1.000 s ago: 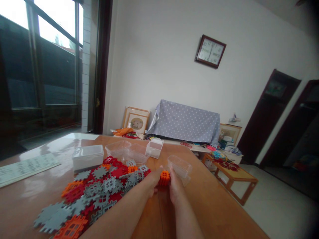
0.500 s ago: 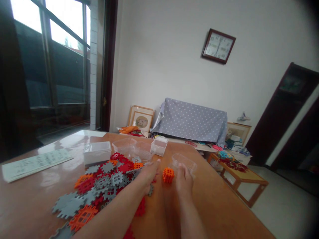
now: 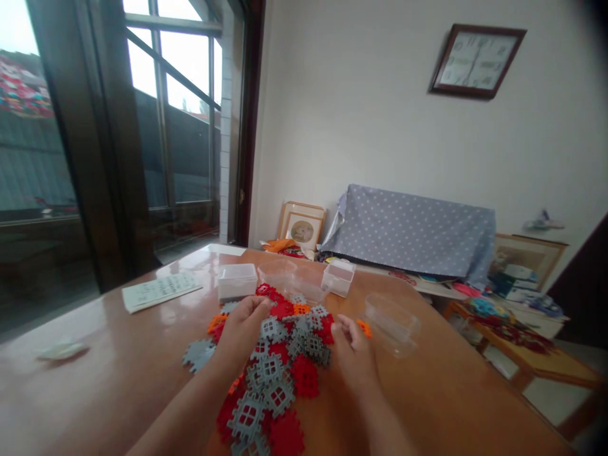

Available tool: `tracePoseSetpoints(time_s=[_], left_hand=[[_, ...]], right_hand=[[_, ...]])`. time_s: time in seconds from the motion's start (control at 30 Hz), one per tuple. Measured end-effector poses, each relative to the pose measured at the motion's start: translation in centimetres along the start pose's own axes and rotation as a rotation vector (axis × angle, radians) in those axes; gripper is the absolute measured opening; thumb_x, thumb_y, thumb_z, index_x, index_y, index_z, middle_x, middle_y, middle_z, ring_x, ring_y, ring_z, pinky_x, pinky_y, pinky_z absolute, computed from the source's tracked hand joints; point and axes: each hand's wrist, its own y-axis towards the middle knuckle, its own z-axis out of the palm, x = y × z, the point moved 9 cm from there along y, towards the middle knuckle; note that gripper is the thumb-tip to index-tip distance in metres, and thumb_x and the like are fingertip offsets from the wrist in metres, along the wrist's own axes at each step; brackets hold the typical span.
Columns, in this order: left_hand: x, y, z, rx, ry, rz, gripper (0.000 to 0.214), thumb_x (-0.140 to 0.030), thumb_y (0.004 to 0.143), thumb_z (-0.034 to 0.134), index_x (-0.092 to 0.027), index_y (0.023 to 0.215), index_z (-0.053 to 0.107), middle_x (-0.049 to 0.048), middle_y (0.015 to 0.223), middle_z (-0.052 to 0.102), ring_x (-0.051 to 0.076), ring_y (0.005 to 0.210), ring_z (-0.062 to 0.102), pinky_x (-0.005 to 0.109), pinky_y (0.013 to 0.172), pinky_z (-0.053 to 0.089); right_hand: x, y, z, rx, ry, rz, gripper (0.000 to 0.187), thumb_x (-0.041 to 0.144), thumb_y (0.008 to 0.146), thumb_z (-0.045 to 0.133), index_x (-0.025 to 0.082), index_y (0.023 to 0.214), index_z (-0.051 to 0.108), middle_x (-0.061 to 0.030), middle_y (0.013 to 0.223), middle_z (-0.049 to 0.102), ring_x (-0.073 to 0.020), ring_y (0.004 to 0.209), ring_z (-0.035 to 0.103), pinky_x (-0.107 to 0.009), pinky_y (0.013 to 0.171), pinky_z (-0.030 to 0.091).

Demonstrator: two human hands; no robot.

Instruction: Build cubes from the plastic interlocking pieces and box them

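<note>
A heap of flat interlocking plastic blocks [image 3: 278, 396] in grey, red and orange spreads over the table in front of me. Above the heap's left part is my left hand [image 3: 244, 326], fingers closed in a pinch; what is in them, if anything, I cannot make out. My right hand [image 3: 356, 354] is at the heap's right edge, fingers curled toward the thumb, close to a red block [image 3: 327, 329]. Whether it grips anything is hidden. Just behind the right hand an orange block [image 3: 364, 328] shows in part.
Clear plastic trays [image 3: 392, 323] lie at right and behind the heap. A lidded box [image 3: 237, 282] and a small open box [image 3: 339, 278] stand at the back. Left are a written sheet [image 3: 161, 291] and a pale packet [image 3: 61, 349]. The glossy table [image 3: 441, 392] ends at right.
My view has turned left, so the room appears shifted right. My left hand has moved left over the heap, and my right hand has come to its right edge, beside the orange block.
</note>
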Motion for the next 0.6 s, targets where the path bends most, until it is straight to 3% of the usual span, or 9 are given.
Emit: tracePoseSetpoints(time_s=[0.13, 0.23, 0.43, 0.6], left_hand=[[0.7, 0.4, -1.8, -0.084, 0.299, 0.188, 0.036, -0.050, 0.089, 0.054, -0.018, 0.101, 0.066, 0.0068, 0.096, 0.071, 0.025, 0.092, 0.065, 0.037, 0.083, 0.049], [1.1, 0.4, -1.5, -0.073, 0.586, 0.307, 0.035, -0.045, 0.091, 0.053, -0.020, 0.113, 0.064, 0.0103, 0.116, 0.068, 0.028, 0.112, 0.060, 0.042, 0.100, 0.043], [4.0, 0.2, 0.0, 0.073, 0.925, 0.196, 0.073, -0.046, 0.075, 0.069, -0.026, 0.142, 0.049, 0.0122, 0.145, 0.052, 0.037, 0.133, 0.044, 0.050, 0.106, 0.034], [4.6, 0.3, 0.7, 0.130, 1.013, 0.177, 0.060, -0.039, 0.076, 0.066, -0.026, 0.133, 0.056, 0.0117, 0.136, 0.059, 0.037, 0.128, 0.047, 0.052, 0.104, 0.033]], right_hand=[[-1.9, -1.1, 3.6, 0.208, -0.138, 0.028, 0.070, 0.056, 0.084, 0.062, 0.018, 0.142, 0.052, -0.0156, 0.138, 0.060, -0.0319, 0.127, 0.057, -0.047, 0.107, 0.044], [-2.8, -1.8, 5.1, 0.269, -0.247, 0.024, 0.084, 0.061, 0.079, 0.067, 0.020, 0.149, 0.045, -0.0157, 0.147, 0.051, -0.0360, 0.136, 0.047, -0.053, 0.112, 0.037], [-2.7, -2.5, 7.6, 0.308, -0.372, -0.065, 0.088, 0.058, 0.072, 0.075, 0.025, 0.149, 0.046, -0.0139, 0.146, 0.053, -0.0408, 0.133, 0.049, -0.057, 0.109, 0.038], [-1.9, -2.7, 8.4, 0.341, -0.413, -0.124, 0.068, 0.042, 0.078, 0.070, 0.023, 0.142, 0.056, -0.0124, 0.137, 0.061, -0.0360, 0.128, 0.054, -0.051, 0.109, 0.039]])
